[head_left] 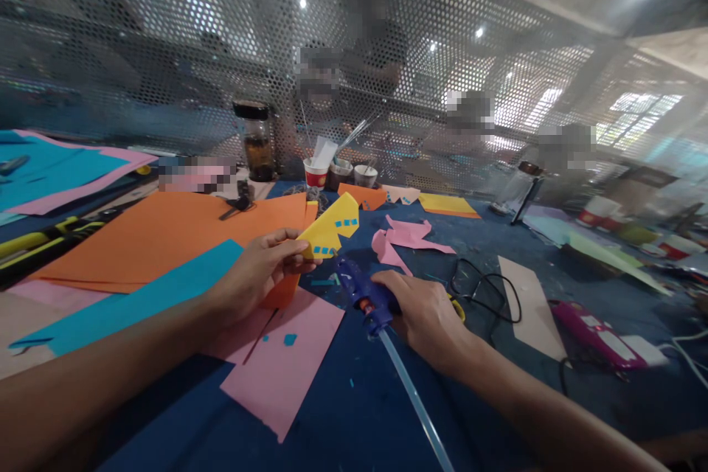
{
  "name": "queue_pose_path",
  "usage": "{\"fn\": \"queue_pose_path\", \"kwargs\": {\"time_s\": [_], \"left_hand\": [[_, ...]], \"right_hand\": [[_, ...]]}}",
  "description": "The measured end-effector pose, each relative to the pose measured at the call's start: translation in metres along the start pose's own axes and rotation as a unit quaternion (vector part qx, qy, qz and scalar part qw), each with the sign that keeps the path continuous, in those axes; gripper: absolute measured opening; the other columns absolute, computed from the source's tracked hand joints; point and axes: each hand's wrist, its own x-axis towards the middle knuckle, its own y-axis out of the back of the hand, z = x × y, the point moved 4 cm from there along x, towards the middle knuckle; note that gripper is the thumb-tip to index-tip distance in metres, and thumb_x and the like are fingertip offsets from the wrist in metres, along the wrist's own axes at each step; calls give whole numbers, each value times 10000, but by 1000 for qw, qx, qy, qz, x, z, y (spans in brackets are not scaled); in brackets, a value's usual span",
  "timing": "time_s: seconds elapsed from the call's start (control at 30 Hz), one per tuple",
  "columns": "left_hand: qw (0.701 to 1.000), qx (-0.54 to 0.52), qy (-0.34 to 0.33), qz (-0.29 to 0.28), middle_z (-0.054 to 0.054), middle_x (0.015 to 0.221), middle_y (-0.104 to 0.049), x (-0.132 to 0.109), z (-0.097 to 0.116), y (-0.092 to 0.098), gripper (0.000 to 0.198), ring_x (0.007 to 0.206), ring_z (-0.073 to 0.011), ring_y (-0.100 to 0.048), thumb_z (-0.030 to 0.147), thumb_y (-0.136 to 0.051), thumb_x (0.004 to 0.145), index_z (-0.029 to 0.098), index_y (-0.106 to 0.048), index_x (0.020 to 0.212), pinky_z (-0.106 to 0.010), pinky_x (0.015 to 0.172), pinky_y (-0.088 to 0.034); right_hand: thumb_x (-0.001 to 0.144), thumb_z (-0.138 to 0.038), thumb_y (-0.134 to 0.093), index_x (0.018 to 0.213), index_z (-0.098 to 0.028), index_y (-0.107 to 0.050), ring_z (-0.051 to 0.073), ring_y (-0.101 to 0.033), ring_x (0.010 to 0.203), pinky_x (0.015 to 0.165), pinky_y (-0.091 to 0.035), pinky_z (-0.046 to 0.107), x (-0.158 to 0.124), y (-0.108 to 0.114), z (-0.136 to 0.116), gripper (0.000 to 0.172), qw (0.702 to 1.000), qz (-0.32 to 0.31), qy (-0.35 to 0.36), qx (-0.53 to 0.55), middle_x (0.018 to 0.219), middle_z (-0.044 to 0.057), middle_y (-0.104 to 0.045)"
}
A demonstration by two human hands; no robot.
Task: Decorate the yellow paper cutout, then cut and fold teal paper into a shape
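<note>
Between the thumb and fingers of my left hand (271, 265) is a yellow paper cutout (326, 228) with small blue squares stuck on it in two rows. My right hand (425, 310) grips a blue glue gun (357, 287), and a long clear glue stick (414, 391) sticks out of its back end. The gun's nozzle is close to the lower edge of the yellow cutout; whether they touch I cannot tell. Below my hands lies a pink paper sheet (293, 376) with small blue scraps on it.
Orange sheets (166, 236) and a blue paper strip (149, 302) lie left. Pink cut paper (409, 236) is ahead. A black cable (487, 287), a beige paper piece (531, 310) and a magenta device (600, 332) lie right. A jar (257, 144) stands before the perforated metal screen (210, 59).
</note>
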Motion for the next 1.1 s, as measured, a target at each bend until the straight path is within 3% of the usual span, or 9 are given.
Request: {"fn": "queue_pose_path", "kwargs": {"time_s": [0.13, 0.27, 0.43, 0.7, 0.8, 0.93, 1.1], "left_hand": [[1000, -8, -2, -3, 49, 625, -573, 5, -4, 3, 256, 720, -179, -725, 327, -868, 716, 196, -665, 802, -302, 800, -622], [1000, -10, -2, -4, 51, 630, -577, 4, -5, 3, 247, 694, -153, -702, 323, -865, 735, 194, -670, 815, -279, 806, -619], [1000, -9, 1, -2, 22, 701, -645, 1, -3, 2, 240, 695, -148, -694, 333, -862, 751, 190, -697, 851, -273, 795, -619], [1000, -13, -1, -3, 43, 635, -590, 3, -3, 2, 220, 694, -162, -702, 319, -860, 739, 196, -693, 814, -292, 804, -621], [1000, -21, -3, 5, 54, 591, -566, 5, -2, 3, 229, 679, -170, -707, 309, -869, 719, 201, -680, 791, -308, 804, -624], [999, -32, -15, 21, 11, 723, -705, 6, 4, 6, 253, 703, -157, -722, 297, -883, 710, 195, -696, 846, -287, 792, -620], [998, -44, -30, 33, -16, 807, -770, 8, 10, 10, 257, 735, -164, -749, 277, -892, 697, 192, -698, 842, -275, 785, -616]], "right_hand": [[918, -149, -653, 1253, -232, -610, 220, -731, 899, 727, -435, 278, -1, 3, 1, 348, 999, 38, -3, 19, 1016, 44, -775], [924, -163, -660, 1244, -236, -616, 219, -727, 868, 702, -411, 278, 1, 1, 2, 331, 999, 27, -13, 12, 971, 31, -773], [925, -156, -658, 1252, -238, -608, 226, -735, 928, 727, -423, 282, 2, 0, 2, 340, 1000, 14, -19, 9, 1043, 37, -782], [881, -111, -646, 1245, -233, -605, 217, -734, 909, 730, -451, 274, 1, 0, 2, 386, 1000, 19, -10, 7, 1012, 39, -779], [875, -99, -637, 1259, -231, -592, 213, -735, 950, 777, -478, 280, 0, -1, 3, 409, 999, 27, 21, 18, 1090, 51, -778], [850, -78, -630, 1291, -233, -581, 241, -720, 1080, 854, -501, 312, -1, -7, 0, 470, 998, 9, 69, 6, 1205, 67, -760], [771, -55, -585, 1292, -213, -607, 263, -710, 1078, 883, -513, 350, 0, -10, -7, 545, 998, -38, 59, -1, 1176, 80, -755]]}}
